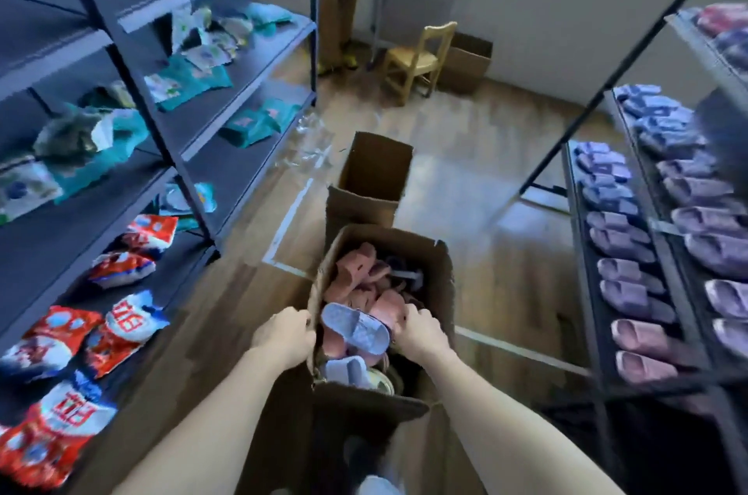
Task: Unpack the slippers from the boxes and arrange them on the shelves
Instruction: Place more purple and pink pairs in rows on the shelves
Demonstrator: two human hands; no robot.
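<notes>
The slippers [356, 326], a jumble of pink and lavender ones, are lying in an open cardboard box [443, 272] at lower centre of the frame, so the unpacking step is under way. The left hand [283, 336] is gripping the box's left rim, its fingers [301, 318] curling over the edge. The right hand [421, 332] is reaching into the pile beside the top lavender slipper; its fingers are bending downward, but I cannot tell whether they are clamping on a slipper. Rows of purple slippers are already sitting on the shelves [587, 292] at right of the frame. A second box [364, 207] is standing open just behind. Next, probably, a pair is needing to be lifted out and carried to a free stretch of shelf.
</notes>
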